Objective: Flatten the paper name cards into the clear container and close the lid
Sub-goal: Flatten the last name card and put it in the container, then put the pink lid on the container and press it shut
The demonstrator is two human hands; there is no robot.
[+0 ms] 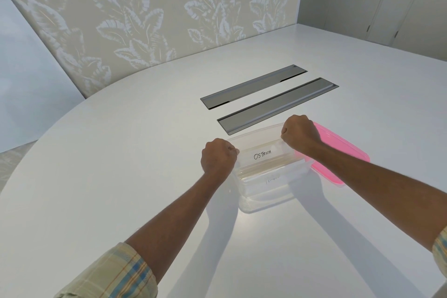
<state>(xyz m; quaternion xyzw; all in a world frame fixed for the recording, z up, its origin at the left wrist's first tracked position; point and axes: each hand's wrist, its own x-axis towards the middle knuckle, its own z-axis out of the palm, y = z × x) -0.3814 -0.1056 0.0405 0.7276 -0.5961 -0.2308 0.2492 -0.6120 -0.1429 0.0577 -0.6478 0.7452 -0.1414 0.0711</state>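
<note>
As seen from the head camera, a clear container (267, 191) of thin, glossy transparent plastic, rectangular with rounded corners, stands open on a smooth white table (121, 164) with a curved edge. Over the container's far half, a white paper name card (262, 154) is held by its two short ends; the handwritten word "OSTRICH" in black capitals reads on its upper face. The left hand (217, 156), at the container's left rim, is closed into a fist, its fingertips pinched on the card's left end. The right hand (300, 133), at the container's far right corner, is likewise curled shut on the card's right end. Inside the container, beneath the held card, lie pale cream strips, and nearer the viewer a further white card (273, 179) bears faint writing too blurred by the plastic wall to read. Touching the container's right side, partly behind the right forearm, lies a flat translucent pink lid (338, 152) with rounded corners. Beyond the container, two long grey metal hatches (275, 104) with a brushed matt finish are set flush in the table. Farther behind the container stands a beige wall (145, 19) patterned with pale leaves. Both forearms are bare; rolled plaid sleeves (121, 273) of pale yellow with blue and orange lines show nearest the viewer.
</note>
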